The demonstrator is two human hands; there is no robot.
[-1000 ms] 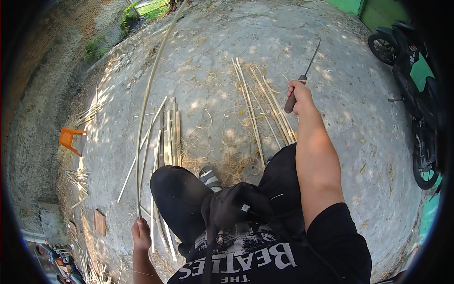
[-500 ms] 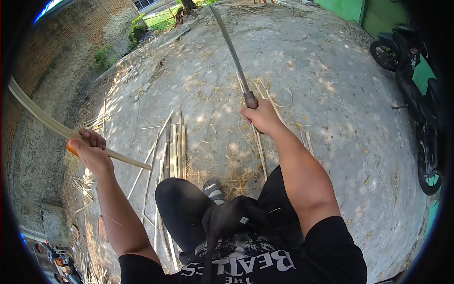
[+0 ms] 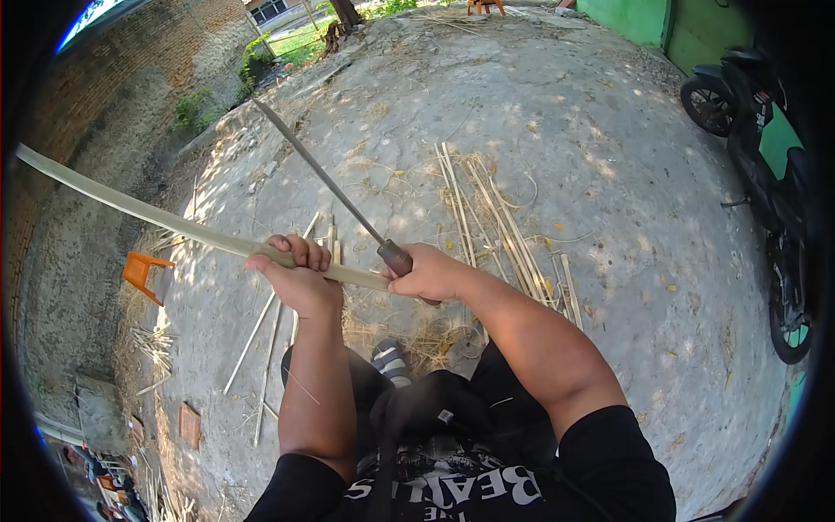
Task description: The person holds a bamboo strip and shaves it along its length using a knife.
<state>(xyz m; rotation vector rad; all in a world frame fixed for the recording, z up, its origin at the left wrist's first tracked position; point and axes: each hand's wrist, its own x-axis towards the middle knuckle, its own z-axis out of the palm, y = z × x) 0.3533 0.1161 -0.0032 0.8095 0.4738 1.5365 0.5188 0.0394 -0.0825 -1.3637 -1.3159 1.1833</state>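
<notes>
Our left grip (image 3: 300,271) is clamped around the long pale strip (image 3: 156,214), whose near end lies beside our right grip (image 3: 426,271), wrapped around the knife (image 3: 326,180)'s handle.

1) A rough, cracked grey concrete floor (image 3: 644,278) spreads across the yard, dotted with a few yellow leaves
2) Along the left runs a weathered wall (image 3: 122,87), bare brick showing in its upper part and stained grey lower down
3) An orange stool (image 3: 136,268) is near the foot of that wall
4) A green wall (image 3: 624,24) closes the far right corner
5) At the far end are a tree trunk (image 3: 345,12), sunlit grass (image 3: 300,50) and a barred window (image 3: 268,10)
6) Daylight falls in dappled patches, brightest toward the left
</notes>
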